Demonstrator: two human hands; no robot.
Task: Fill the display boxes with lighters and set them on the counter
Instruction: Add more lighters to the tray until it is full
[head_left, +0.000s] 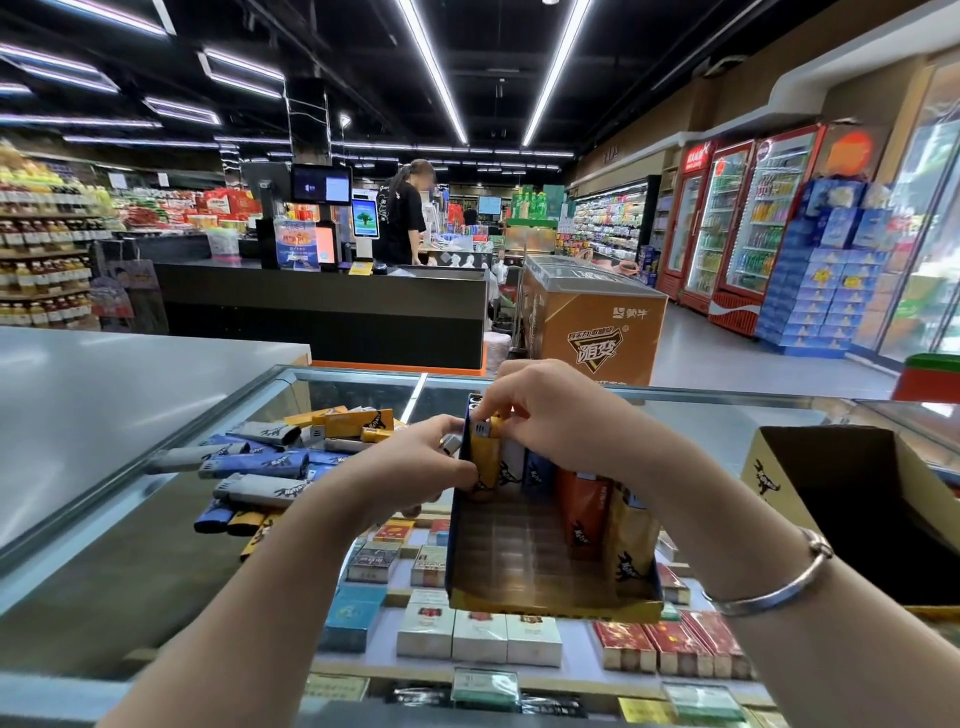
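A yellow and dark blue display box (540, 597) stands on the glass counter (363, 379), partly filled with upright lighters along its far and right sides. My right hand (550, 415) pinches the top of a yellow lighter (485, 460) at the box's far left corner. My left hand (415, 467) grips the box's left wall and the same lighter from the side. A pile of loose lighters (270, 462), blue, grey and yellow, lies on the glass to the left. A second display box (852, 499), with nothing visible inside, stands at the right.
Cigarette packs (478, 634) lie under the glass. A grey countertop (104, 395) extends to the left. Behind are a black checkout counter (322, 306) with a person (405, 218), an orange freezer chest (592, 322) and drink fridges (737, 223).
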